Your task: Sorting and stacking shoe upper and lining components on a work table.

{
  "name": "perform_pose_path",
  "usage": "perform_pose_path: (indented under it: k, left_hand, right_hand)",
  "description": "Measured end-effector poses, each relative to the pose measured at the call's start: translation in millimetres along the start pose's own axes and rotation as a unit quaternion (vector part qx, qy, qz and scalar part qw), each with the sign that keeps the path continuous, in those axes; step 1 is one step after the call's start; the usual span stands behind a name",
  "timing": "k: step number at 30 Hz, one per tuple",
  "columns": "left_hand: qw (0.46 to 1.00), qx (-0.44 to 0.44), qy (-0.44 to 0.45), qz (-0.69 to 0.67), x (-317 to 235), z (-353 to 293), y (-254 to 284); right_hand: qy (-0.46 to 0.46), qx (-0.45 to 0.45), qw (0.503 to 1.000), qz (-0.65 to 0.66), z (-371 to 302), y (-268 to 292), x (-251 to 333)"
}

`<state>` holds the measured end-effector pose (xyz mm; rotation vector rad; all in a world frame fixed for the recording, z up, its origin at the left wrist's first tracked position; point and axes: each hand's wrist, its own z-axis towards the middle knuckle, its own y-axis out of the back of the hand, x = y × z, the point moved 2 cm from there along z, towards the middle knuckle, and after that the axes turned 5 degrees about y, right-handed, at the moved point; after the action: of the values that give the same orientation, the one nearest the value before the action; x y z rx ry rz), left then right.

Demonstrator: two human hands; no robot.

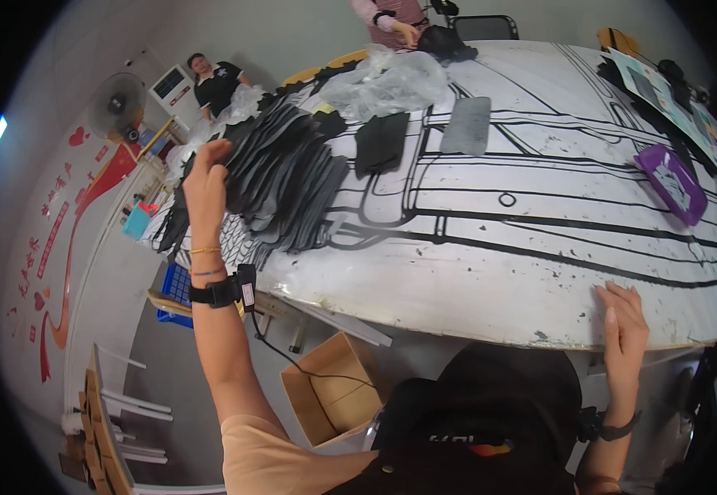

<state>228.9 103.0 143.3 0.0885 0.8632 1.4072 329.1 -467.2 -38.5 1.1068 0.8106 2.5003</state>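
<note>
My left hand (pixel 204 186) is at the left edge of a long pile of black cloth pieces (pixel 284 177), which lie overlapping in a fanned row on the left of the table. Its fingers are curled and closed, and whatever is between them is hidden. My right hand (pixel 625 334) rests at the table's front edge on the right, fingers stretched out, holding nothing. Past the pile lie a small black cloth piece (pixel 381 144) and a grey rectangular piece (pixel 466 126), apart from each other.
Clear plastic bags (pixel 387 82) lie at the back of the white, line-patterned table (pixel 474 272). A purple tray (pixel 673 186) stands at right. Below the front edge is an open cardboard box (pixel 333 392). One person (pixel 391 21) handles black material across the table; another is farther left.
</note>
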Motion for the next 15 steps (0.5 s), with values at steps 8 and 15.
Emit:
perform_pose_path:
  k: [8, 15]
  left_hand:
    - [0.987, 0.091, -0.127, 0.024, -106, -36, -101]
    - [0.923, 0.316, -0.212, 0.059, -107, -34, -288]
  right_hand:
    - [-0.004, -0.031, 1.0, -0.004, 0, 1, 1]
    - [0.014, -0.049, 0.998, -0.038, 4, 0, -3]
